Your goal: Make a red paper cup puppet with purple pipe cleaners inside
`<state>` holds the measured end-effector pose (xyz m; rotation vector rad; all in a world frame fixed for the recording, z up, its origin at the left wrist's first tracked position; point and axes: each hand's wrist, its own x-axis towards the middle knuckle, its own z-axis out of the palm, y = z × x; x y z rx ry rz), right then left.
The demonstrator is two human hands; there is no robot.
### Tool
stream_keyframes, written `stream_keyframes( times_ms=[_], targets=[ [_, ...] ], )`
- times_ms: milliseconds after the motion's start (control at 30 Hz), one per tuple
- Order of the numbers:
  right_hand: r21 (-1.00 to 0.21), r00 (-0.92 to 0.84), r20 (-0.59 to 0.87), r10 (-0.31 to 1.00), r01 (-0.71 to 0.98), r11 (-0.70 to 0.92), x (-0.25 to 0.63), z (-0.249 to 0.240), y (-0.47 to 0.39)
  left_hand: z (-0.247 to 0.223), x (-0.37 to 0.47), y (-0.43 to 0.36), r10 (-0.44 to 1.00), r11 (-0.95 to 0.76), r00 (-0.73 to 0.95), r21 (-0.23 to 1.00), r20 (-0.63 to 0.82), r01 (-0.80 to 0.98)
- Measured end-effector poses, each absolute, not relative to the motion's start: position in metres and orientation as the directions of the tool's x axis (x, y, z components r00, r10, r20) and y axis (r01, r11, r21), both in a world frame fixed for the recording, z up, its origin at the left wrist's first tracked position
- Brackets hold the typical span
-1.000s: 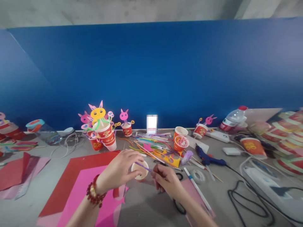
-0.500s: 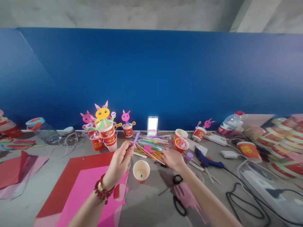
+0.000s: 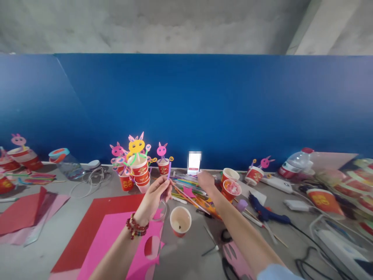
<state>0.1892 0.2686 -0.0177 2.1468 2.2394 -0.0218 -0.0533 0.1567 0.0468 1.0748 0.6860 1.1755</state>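
Note:
My left hand [image 3: 159,192], with a beaded bracelet on the wrist, pinches a purple stick [image 3: 169,170] upright above the table's middle. My right hand [image 3: 206,182] reaches over the far side of a pile of coloured sticks [image 3: 190,186], close to the lit phone [image 3: 194,162]; its fingertips are hidden, so what they touch cannot be made out. An open paper cup [image 3: 180,221] stands just in front of the hands. Pink paper [image 3: 110,241] with cut-outs lies over red paper [image 3: 78,233] under my left forearm.
Decorated cups [image 3: 140,170] stand at the back left. At the right are a cup of pink pieces [image 3: 232,187], a blue glue gun [image 3: 266,213] with its cord, a bottle [image 3: 295,165] and a power strip [image 3: 344,249]. Black-handled scissors [image 3: 229,268] lie near my right forearm.
My right hand has moved farther back over the sticks towards the phone. The purple stick in my left hand now points more upright. The view has tilted up and shifted left.

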Motion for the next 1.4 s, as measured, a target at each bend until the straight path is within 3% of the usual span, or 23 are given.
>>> stream_keyframes(
  times_ms=[200,367,567,633,700,767,1033,1400],
  targets=[
    [-0.03,-0.143,-0.018,0.99,0.989,0.142,0.199,-0.007,0.266,0.048,-0.052,0.161,0.936,0.142,0.351,0.891,0.021,-0.431],
    [-0.162,-0.335,0.091,0.938,0.924,0.345,0.214,0.023,0.239,0.043,-0.041,0.156,0.9,0.232,0.435,0.87,-0.023,-0.434],
    [-0.283,-0.431,0.436,0.79,0.768,0.575,0.214,0.041,0.158,0.042,-0.03,0.143,0.869,0.295,0.493,0.833,-0.031,-0.468],
    [-0.259,-0.401,0.7,0.591,0.629,0.733,0.208,0.038,0.133,0.041,-0.022,0.135,0.852,0.324,0.522,0.817,-0.033,-0.477],
    [-0.211,-0.36,0.82,0.446,0.534,0.819,0.2,0.032,0.115,0.04,-0.013,0.128,0.834,0.352,0.55,0.8,-0.033,-0.487],
    [-0.202,-0.343,0.841,0.418,0.518,0.831,0.194,0.026,0.106,0.037,-0.006,0.122,0.822,0.379,0.568,0.779,-0.036,-0.5],
    [-0.256,-0.29,0.807,0.515,0.614,0.747,0.184,0.011,0.096,0.027,0.006,0.117,0.856,0.385,0.514,0.731,-0.055,-0.563],
    [-0.415,-0.158,0.82,0.55,0.498,0.762,0.172,0.007,0.095,0.028,0.007,0.112,0.879,0.373,0.462,0.771,-0.115,-0.517]
  ],
)
